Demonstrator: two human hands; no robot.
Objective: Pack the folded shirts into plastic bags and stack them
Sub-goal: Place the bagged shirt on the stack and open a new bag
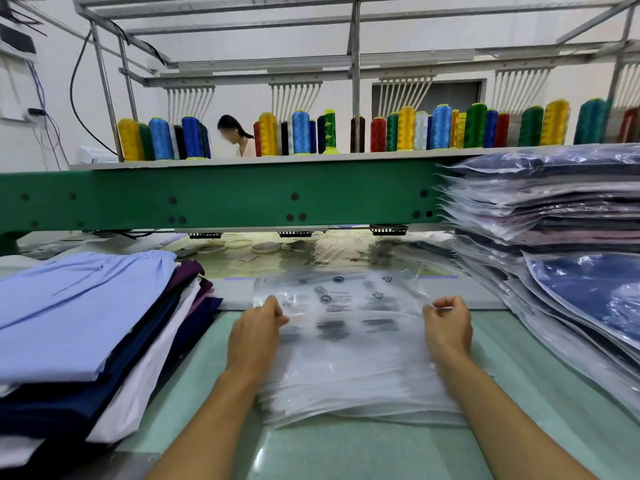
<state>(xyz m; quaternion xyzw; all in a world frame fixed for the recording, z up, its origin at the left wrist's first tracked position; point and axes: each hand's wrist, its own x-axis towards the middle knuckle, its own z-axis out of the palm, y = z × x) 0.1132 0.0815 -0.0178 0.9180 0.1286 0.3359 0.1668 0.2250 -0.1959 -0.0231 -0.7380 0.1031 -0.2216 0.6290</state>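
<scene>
Looking through the head cam here, so take the wide-angle warp into account. Both hands are on the top plastic bag [349, 317] of the pile of empty bags [356, 393], which sits dead centre on the pale green table [554, 393], right in front of me. My left hand [258, 323] has its fingers curled and pinches the bag's left edge. My right hand [448, 323] does the same on the right edge, thumb and fingers closed on the film. The bag's long axis runs straight away from me, with the near end at my forearms and the far end pointing at the green machine beam [207, 199]. The far end is the bit with the dark printed symbols and text, and it looks a little rumpled past my knuckles. I honestly can't tell which end is the open mouth. The folded shirts [79, 313] are stacked to the left of the bags, light blue on top with navy, white and purple ones under it, just beside my left forearm. The already packed shirts [554, 209] are piled high on the right, sloping down toward the table. Rows of coloured thread spools [301, 133] sit on the shelf above the beam, and another person [239, 140] is behind them.
</scene>
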